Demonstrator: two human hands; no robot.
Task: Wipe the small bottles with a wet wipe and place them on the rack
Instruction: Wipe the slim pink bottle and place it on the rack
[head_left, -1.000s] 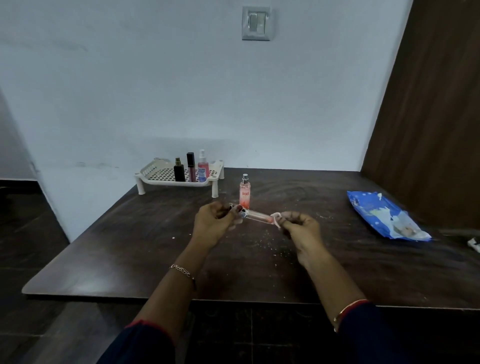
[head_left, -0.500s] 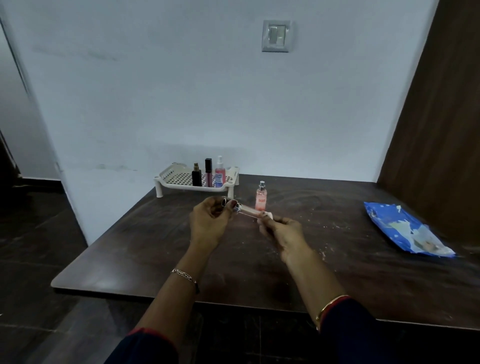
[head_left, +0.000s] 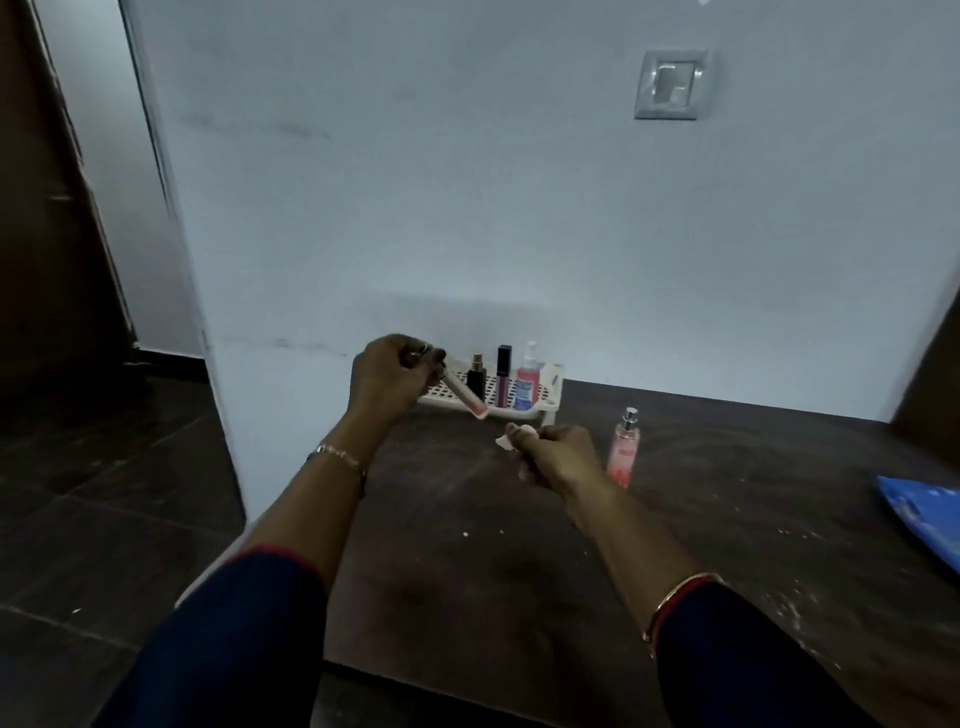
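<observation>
here, left hand (head_left: 390, 375) fingers gripping pink tube (head_left: 464, 396), right hand (head_left: 551, 453) pinching wipe (head_left: 511, 437)

Three small bottles (head_left: 501, 376) seen on one white rack (head_left: 551, 387), one pink tube (head_left: 464, 396) held, one pink spray bottle (head_left: 623, 449) far right, one wipe (head_left: 506, 440), one blue packet (head_left: 922, 512), two hands counted.

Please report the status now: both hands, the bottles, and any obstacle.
Left hand holds pink tube near rack. Right hand pinches wet wipe. Pink spray bottle waits on table. Nothing blocks.
</observation>
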